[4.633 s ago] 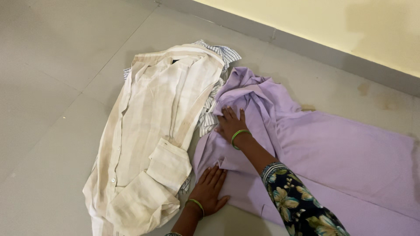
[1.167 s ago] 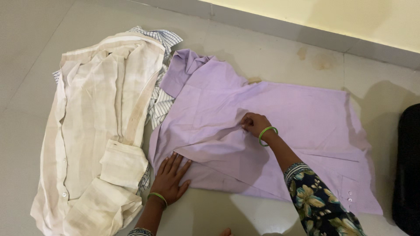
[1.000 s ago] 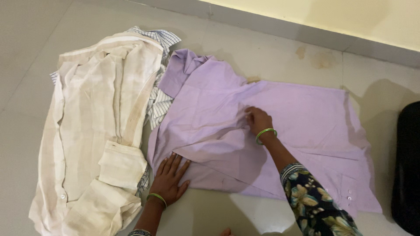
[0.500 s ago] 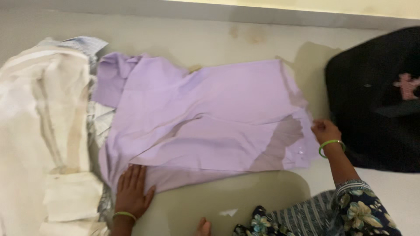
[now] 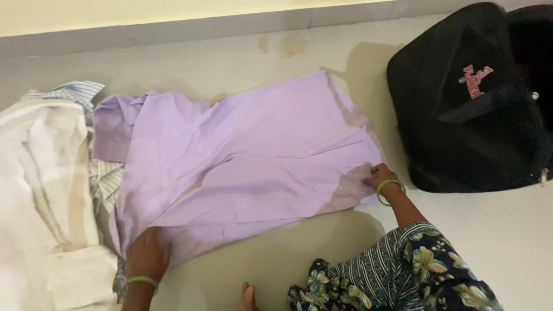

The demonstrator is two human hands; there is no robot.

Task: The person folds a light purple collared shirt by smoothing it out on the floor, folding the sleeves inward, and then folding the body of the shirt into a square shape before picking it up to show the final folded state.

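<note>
Pinning the lilac cotton shirt (image 5: 242, 150) flat on the pale tiled floor (image 5: 507, 242), the left hand (image 5: 147, 253) presses open-fingered; the right hand (image 5: 377, 175) pinches its hem corner; uneven tension could bunch the cloth onto the cream shirt (image 5: 40, 190) beside it.

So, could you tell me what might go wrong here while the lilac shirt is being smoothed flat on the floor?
1. The lilac shirt is still bunched at its collar end, so creases could get pressed in.
2. Its left edge overlaps the striped shirt and lies beside the cream shirt; the left hand might drag those along.
3. The black bag sits close to the right hand, leaving little room there.
</note>
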